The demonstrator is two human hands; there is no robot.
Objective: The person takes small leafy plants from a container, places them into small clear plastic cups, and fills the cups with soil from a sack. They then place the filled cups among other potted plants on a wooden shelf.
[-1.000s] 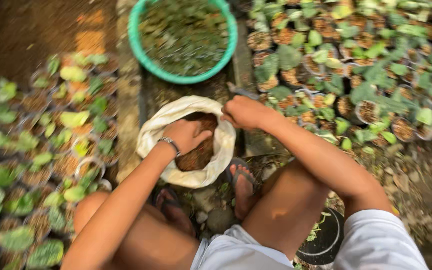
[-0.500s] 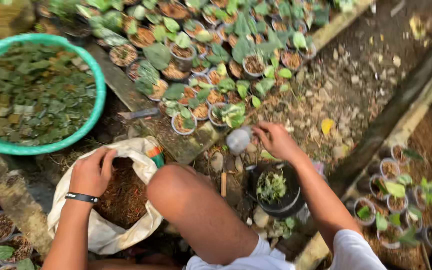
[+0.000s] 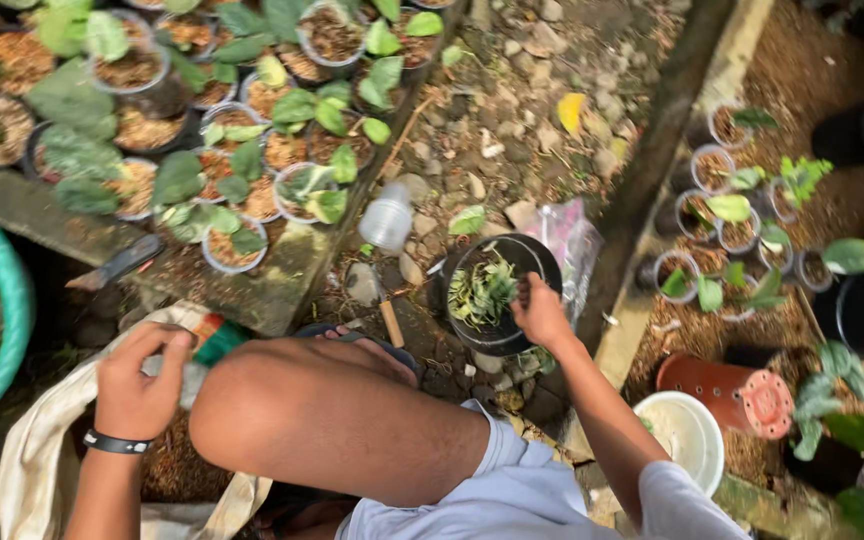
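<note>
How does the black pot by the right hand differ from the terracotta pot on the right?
The black pot stands upright; the terracotta pot lies on its side, its holed base toward the camera. The black pot holds a bunch of green cuttings; no filling shows in the terracotta pot. The right hand is at the black pot's rim; nothing touches the terracotta pot. Both are round plant pots on the ground.
</note>
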